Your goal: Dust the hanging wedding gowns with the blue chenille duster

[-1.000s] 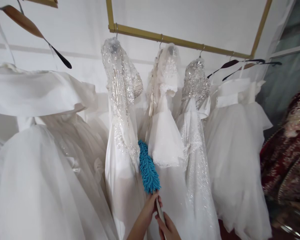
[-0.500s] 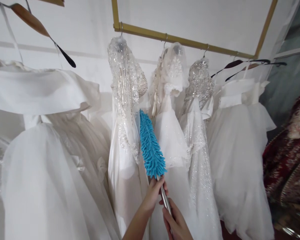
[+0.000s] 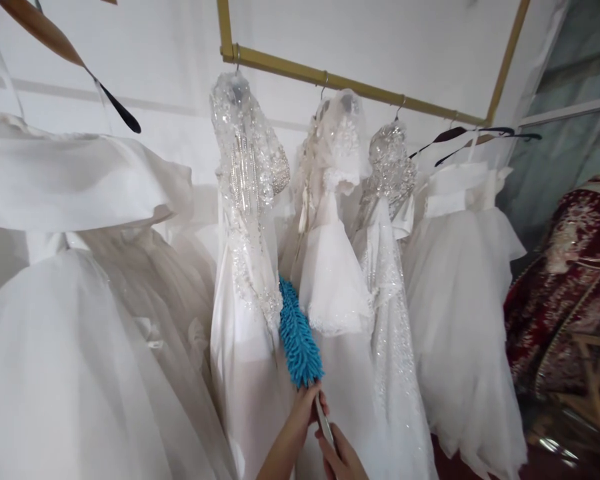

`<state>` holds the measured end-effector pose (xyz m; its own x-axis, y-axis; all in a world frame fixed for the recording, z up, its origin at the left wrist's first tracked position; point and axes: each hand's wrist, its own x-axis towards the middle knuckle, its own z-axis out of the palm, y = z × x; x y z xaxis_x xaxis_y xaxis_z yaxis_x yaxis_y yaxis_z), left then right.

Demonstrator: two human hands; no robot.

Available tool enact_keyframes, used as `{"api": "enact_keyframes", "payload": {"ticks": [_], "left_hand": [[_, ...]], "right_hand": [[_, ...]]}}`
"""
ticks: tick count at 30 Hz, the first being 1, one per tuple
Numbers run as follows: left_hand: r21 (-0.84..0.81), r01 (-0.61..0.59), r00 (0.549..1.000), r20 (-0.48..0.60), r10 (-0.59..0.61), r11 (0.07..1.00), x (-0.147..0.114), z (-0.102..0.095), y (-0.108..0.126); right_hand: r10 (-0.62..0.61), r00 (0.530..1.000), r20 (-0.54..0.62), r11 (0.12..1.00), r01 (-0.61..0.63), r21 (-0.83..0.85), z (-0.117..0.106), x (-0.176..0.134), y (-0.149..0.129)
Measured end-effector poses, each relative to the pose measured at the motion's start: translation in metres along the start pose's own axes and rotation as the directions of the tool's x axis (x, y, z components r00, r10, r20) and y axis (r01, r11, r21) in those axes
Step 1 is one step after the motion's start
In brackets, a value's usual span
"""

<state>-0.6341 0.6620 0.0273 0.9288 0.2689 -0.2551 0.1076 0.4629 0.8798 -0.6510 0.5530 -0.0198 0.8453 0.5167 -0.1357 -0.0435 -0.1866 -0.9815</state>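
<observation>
While my left grip [image 3: 306, 404] wraps the upper end of the handle [image 3: 324, 420] of the blue duster [image 3: 299, 337], my right grip [image 3: 342, 457] clasps that handle lower down. On my remote feed, I see the duster slanting upward between a beaded white gown [image 3: 247, 267] and a lace-edged white dress [image 3: 335, 280], both hanging below a gold rail [image 3: 360, 88].
</observation>
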Motion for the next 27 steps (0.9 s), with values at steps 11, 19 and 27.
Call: {"api": "enact_keyframes", "payload": {"ticks": [11,19,27], "left_hand": [[0.071,-0.104,0.986,0.135,0.093,0.992,-0.012,0.017,0.052],[0.066,-0.204,0.944,0.278,0.178,0.977,-0.021,0.034,0.079],[0.084,-0.005,0.975,0.224,-0.014,0.996,-0.007,0.016,0.034]], "right_hand": [[-0.126,0.992,-0.005,0.990,0.126,-0.068,-0.007,-0.006,-0.059],[-0.209,0.974,-0.083,0.978,0.210,-0.003,-0.010,-0.012,-0.083],[-0.124,0.985,-0.118,0.992,0.127,0.016,-0.002,-0.016,-0.042]]}}
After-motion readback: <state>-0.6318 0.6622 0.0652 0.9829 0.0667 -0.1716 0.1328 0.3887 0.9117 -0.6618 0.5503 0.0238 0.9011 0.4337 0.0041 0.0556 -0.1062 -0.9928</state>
